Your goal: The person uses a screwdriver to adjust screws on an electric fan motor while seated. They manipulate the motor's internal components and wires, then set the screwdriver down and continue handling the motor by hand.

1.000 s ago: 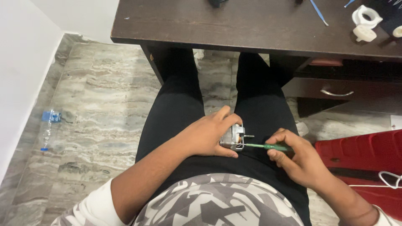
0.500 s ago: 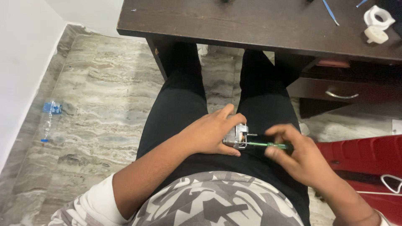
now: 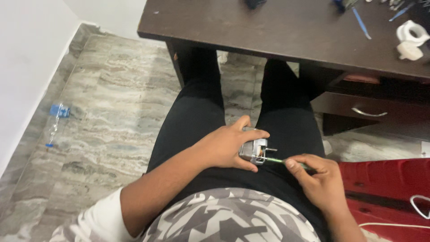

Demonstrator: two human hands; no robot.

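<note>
Head view, landmark: the small motor (image 3: 253, 150), a grey metal block with a stub shaft, sits over the person's lap, well short of the dark desk (image 3: 286, 31).
Left hand (image 3: 226, 145): clenched round the motor from its left, thumb under, fingers over the top; I'd say that steadies it and leaves the shaft end bare.
Right hand (image 3: 319, 179): just right of the motor, pinching a thin green-handled tool (image 3: 280, 160), tip meeting the motor's lower face.
Why the lap: my guess, both forearms get a brace there.
Hidden: the left palm covers most of the motor; the tool's handle vanishes into the fist; the tip's contact point is too small to make out.
Cut off: white tape rolls (image 3: 411, 38) far up-right of the motor, red case (image 3: 389, 183) to its right.
</note>
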